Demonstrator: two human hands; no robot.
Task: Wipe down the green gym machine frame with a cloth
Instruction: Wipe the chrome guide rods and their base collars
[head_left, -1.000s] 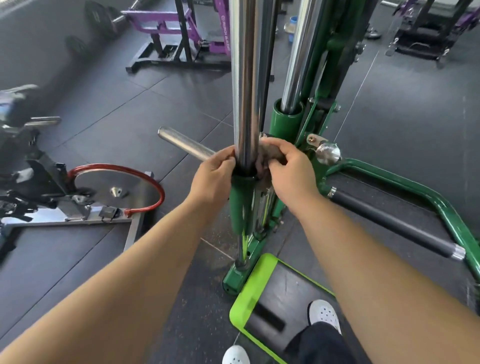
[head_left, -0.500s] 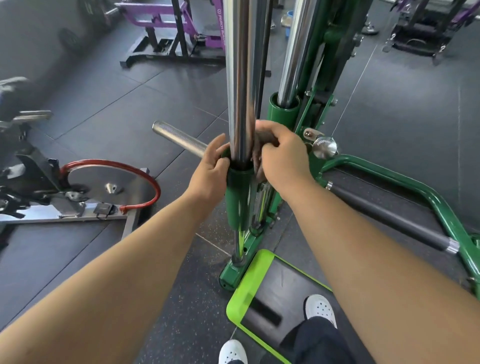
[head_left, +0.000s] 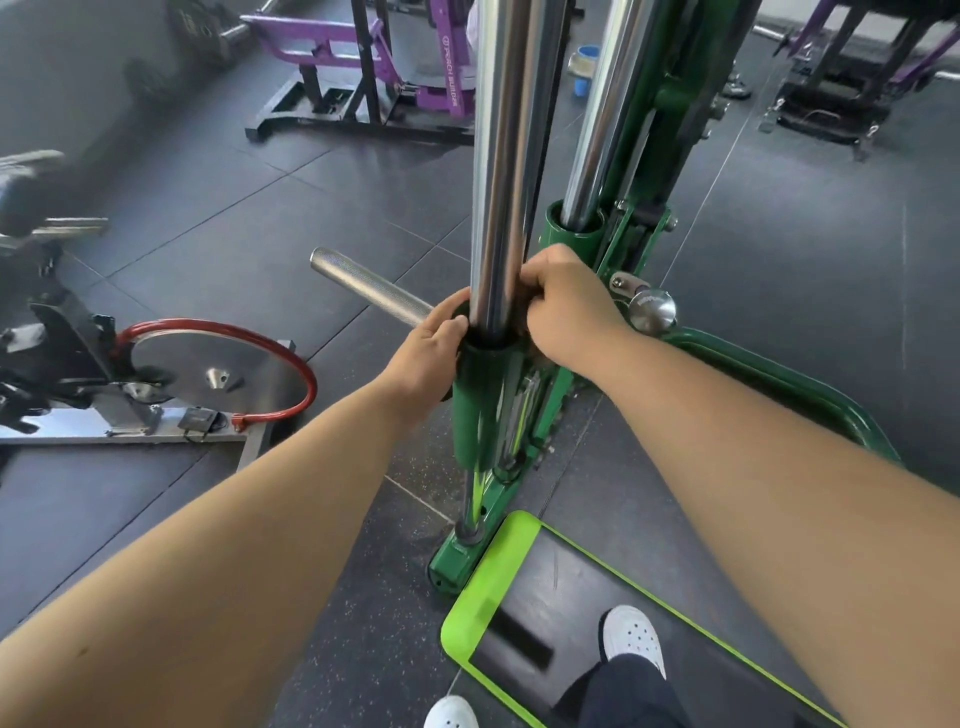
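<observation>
The green gym machine frame (head_left: 631, 249) fills the middle of the view, rising from its foot on the floor past two chrome guide rods (head_left: 506, 156), and by my reading the wipe-down is only partway along: work is at the top of the green sleeve (head_left: 480, 405) around the nearer rod, while the curved green base rail (head_left: 810, 387) at right, the foot and the rear upright show no sign either way of having been cleaned. The right hand (head_left: 569, 306) is curled tight around a dark brownish cloth (head_left: 524, 319), pressing it against the rod just above the sleeve; only a scrap of cloth shows between the fingers. The left hand (head_left: 431, 353) wraps the sleeve's rim from the other side, thumb up by the rod. The floor (head_left: 270, 218) is dark rubber tile with pale seams and speckling. Around it stand a purple machine (head_left: 410, 67) behind, an exercise bike (head_left: 156, 374) with a red-rimmed flywheel at left, and a lime-edged black platform (head_left: 587, 629) under the person's white shoes. A knurled steel peg (head_left: 363, 283) juts left, a round steel knob (head_left: 652, 310) sits right.
</observation>
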